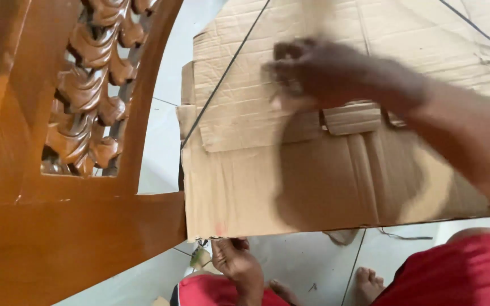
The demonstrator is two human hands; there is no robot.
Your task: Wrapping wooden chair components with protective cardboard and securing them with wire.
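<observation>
- Cardboard sheet (290, 187), flattened and creased, spread over pale floor tiles (163, 141), just right of carved wooden furniture (75, 226).
- Right hand (313, 73) blurred above far part of sheet; fingers curled, grip impossible to tell.
- Left hand (236, 266) at near edge of sheet, fingers closed around something small, unclear what.
- Red shorts (455, 272) and bare toes (367, 280) near.

Glossy carved wooden furniture (58, 170) filling your left of frame, pale tiled floor (307, 266) showing along the bottom and upper middle, soft daylight.
</observation>
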